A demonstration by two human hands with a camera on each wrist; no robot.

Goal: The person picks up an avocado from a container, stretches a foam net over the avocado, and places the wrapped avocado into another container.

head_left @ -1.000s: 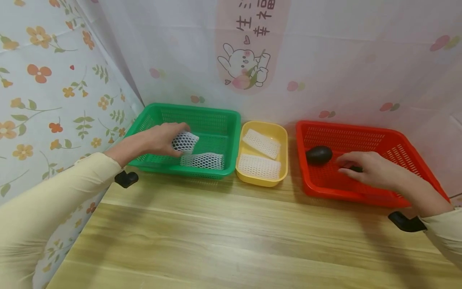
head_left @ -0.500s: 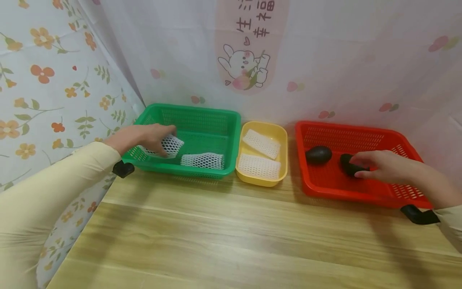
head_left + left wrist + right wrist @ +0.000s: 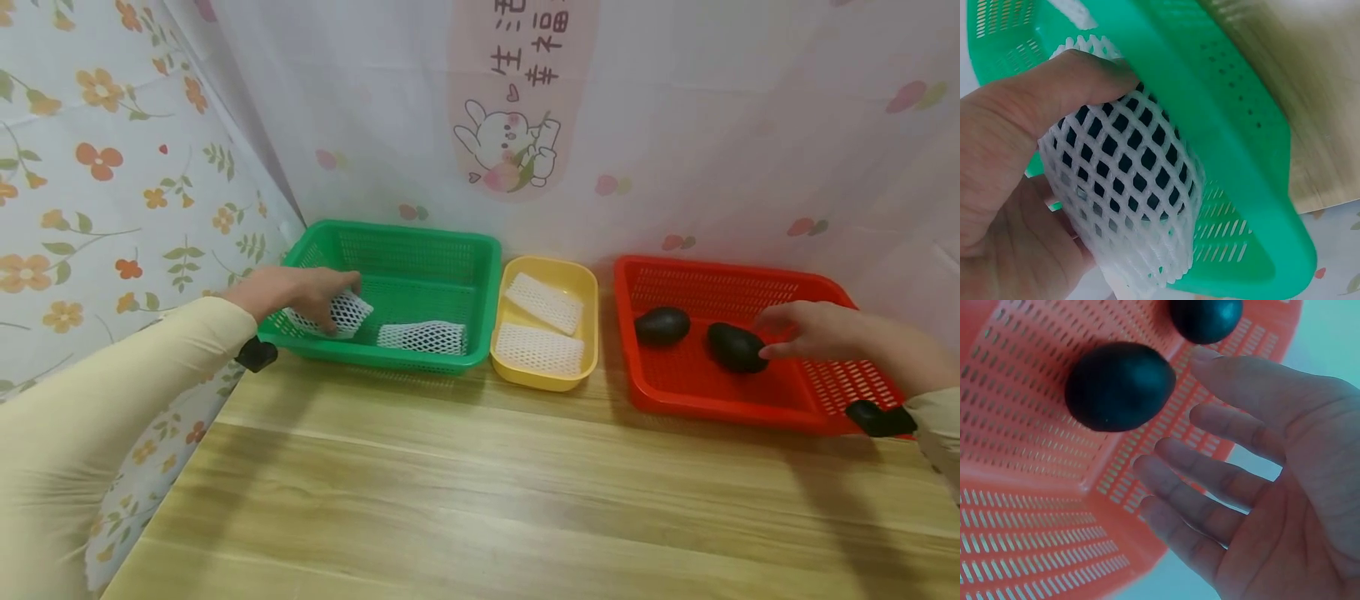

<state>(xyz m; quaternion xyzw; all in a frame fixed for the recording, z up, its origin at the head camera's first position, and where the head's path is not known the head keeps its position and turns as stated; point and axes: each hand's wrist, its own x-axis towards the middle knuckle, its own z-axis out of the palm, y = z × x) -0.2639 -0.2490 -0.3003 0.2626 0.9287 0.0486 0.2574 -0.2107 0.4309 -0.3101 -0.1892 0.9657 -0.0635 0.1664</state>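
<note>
In the head view my left hand (image 3: 303, 293) is low in the left part of the green basket (image 3: 408, 283). It grips an avocado in a white foam net (image 3: 1129, 162), thumb on one side and fingers partly hidden behind. Another white foam net (image 3: 422, 337) lies to its right, dark showing through its holes. Over the red basket (image 3: 697, 404) my right hand (image 3: 813, 329) holds nothing, its fingers spread and loosely bent. Just beyond its fingertips an avocado (image 3: 1119, 386) rests on the basket floor, apart from the hand in the right wrist view. A second avocado (image 3: 662, 326) lies further left.
Between the two baskets stands a small yellow tray (image 3: 545, 382) with two flat white foam nets (image 3: 543, 303). All three containers sit along the back of the wooden table (image 3: 495, 492). A printed curtain (image 3: 360, 108) hangs behind them, and a floral one (image 3: 97, 208) at the left.
My left hand has carried the netted avocado leftward and lower inside the green basket. The right hand has drawn back to the right from an avocado, leaving it in the red basket.
</note>
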